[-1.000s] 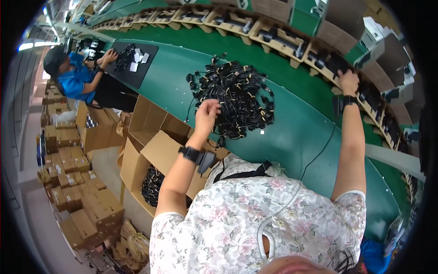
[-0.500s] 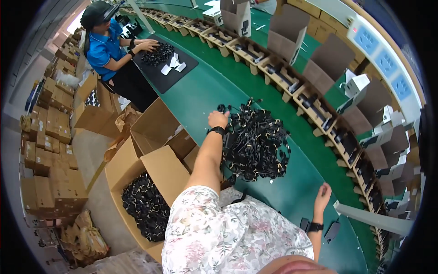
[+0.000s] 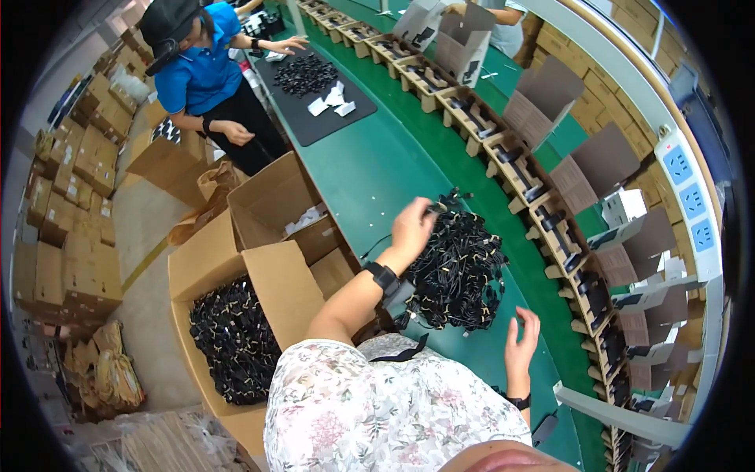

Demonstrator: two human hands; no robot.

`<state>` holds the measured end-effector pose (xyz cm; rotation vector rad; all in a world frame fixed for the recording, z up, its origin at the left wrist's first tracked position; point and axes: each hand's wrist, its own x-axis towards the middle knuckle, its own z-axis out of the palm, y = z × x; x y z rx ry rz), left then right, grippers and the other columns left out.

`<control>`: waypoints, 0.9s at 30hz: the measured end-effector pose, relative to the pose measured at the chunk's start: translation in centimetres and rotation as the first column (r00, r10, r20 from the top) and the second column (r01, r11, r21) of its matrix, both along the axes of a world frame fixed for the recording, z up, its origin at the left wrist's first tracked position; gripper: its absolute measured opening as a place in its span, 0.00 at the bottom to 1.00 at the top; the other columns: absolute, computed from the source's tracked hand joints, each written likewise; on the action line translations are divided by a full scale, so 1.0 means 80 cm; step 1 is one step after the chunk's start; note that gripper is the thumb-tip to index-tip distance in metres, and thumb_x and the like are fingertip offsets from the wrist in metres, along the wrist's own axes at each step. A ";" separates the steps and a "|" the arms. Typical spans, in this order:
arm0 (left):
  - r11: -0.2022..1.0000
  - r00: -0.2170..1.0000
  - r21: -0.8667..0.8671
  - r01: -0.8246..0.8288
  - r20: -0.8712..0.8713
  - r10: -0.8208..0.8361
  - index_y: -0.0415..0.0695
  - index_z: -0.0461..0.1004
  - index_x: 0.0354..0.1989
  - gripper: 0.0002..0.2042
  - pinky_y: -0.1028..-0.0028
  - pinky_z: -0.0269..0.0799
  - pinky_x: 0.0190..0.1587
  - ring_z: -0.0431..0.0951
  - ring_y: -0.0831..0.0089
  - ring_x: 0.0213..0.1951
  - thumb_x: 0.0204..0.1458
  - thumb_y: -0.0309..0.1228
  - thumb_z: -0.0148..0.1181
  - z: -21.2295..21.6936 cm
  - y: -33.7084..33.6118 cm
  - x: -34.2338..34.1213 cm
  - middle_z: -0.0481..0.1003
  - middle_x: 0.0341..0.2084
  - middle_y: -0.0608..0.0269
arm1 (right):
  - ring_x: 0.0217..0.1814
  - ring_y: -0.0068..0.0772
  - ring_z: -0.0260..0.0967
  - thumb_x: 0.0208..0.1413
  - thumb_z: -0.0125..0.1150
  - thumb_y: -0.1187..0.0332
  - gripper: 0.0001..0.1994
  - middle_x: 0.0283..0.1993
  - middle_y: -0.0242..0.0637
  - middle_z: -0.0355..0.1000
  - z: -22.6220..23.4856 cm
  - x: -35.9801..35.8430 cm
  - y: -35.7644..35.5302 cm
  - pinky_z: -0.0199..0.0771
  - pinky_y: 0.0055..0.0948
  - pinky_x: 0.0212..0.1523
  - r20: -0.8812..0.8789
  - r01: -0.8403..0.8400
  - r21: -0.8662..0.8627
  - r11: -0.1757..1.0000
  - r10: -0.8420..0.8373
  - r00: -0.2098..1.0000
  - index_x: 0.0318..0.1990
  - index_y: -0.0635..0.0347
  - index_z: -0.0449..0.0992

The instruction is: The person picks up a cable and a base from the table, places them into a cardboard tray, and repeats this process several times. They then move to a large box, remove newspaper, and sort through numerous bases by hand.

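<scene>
A heap of black cables (image 3: 460, 275), bundled with tan ties, lies on the green worktable. At its upper left edge is my left hand (image 3: 413, 230), its fingers curled around a black cable at the heap; the fingertips are partly hidden. A thin cable loops out beside that wrist. My right hand (image 3: 521, 342) hovers just right of the heap's lower edge, fingers spread and empty. Left of my body, an open carton (image 3: 303, 271) holds many more such black cables (image 3: 233, 342).
Another open carton (image 3: 271, 193) stands beyond it. A co-worker (image 3: 208, 79) in blue stands at a dark mat (image 3: 338, 130) with small black parts and white pieces. Cardboard trays (image 3: 503, 161) line the right. A socket strip (image 3: 690, 197) and grey bar (image 3: 629, 417) stand nearby.
My left hand has moved further over the heap. My right hand has come closer to it, its fingers now spread. The co-worker's hands have left the black parts, one lowered. My view has shifted.
</scene>
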<state>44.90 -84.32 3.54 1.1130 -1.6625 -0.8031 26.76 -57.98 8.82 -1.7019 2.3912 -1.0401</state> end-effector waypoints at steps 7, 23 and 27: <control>0.786 0.787 -0.071 0.614 0.127 -0.603 0.46 0.65 0.42 0.17 0.64 0.69 0.28 0.74 0.56 0.28 0.42 0.29 0.59 0.076 0.097 -0.018 0.73 0.26 0.54 | 0.48 0.42 0.64 0.54 0.50 0.72 0.15 0.47 0.44 0.66 0.080 0.068 -0.097 0.64 0.31 0.48 -0.260 -0.283 -0.036 0.958 0.264 0.929 0.50 0.62 0.65; -0.099 0.189 0.414 0.905 -0.601 -0.777 0.40 0.66 0.39 0.10 0.83 0.59 0.17 0.64 0.82 0.15 0.55 0.34 0.50 0.041 0.150 -0.032 0.69 0.18 0.68 | 0.29 0.20 0.58 0.61 0.43 0.61 0.15 0.29 0.29 0.63 0.067 -0.011 -0.024 0.59 0.18 0.31 0.958 0.077 -0.251 0.965 0.236 0.163 0.47 0.61 0.65; 0.007 0.322 0.512 0.859 -0.530 -0.784 0.40 0.70 0.31 0.06 0.82 0.55 0.15 0.62 0.85 0.14 0.52 0.30 0.52 0.033 0.156 -0.029 0.67 0.15 0.70 | 0.38 0.30 0.63 0.59 0.46 0.65 0.14 0.37 0.36 0.65 0.068 0.019 -0.011 0.64 0.25 0.40 0.602 -0.197 -0.156 0.968 0.251 0.758 0.49 0.62 0.66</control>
